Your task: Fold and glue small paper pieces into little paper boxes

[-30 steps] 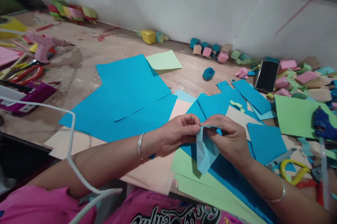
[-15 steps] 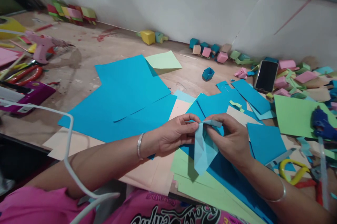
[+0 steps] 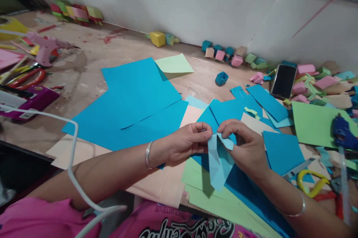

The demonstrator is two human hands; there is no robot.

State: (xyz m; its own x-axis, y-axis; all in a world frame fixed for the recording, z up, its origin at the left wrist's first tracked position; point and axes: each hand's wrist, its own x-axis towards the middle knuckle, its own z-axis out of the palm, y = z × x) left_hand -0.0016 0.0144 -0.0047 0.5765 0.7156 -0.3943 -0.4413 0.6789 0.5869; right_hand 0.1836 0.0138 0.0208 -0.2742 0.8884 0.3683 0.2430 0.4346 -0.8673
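Note:
Between my two hands hangs a piece of light blue paper [image 3: 219,167], creased into folded panels with a flap at its upper right. My left hand [image 3: 192,138] pinches its top left corner between thumb and fingers. My right hand [image 3: 246,146] has its thumb and bent forefinger at the upper right flap, gripping it near the top edge. Beneath the hands lie dark blue sheets [image 3: 240,182] and light green sheets [image 3: 195,182]. Large blue sheets [image 3: 131,100] spread out to the left of my hands.
Small paper boxes [image 3: 219,55] line the wall. A phone [image 3: 283,81] leans among folded pieces at right. A blue glue gun [image 3: 342,131], cutter knife [image 3: 299,167] and yellow-handled scissors [image 3: 313,185] lie right. At left are a pink glue gun [image 3: 46,47] and a white cable [image 3: 73,148].
The upper right flap of the light blue paper has turned downward, and the paper hangs slightly lower and further right. My right fingers have shifted at the flap; my left hand stays nearly still.

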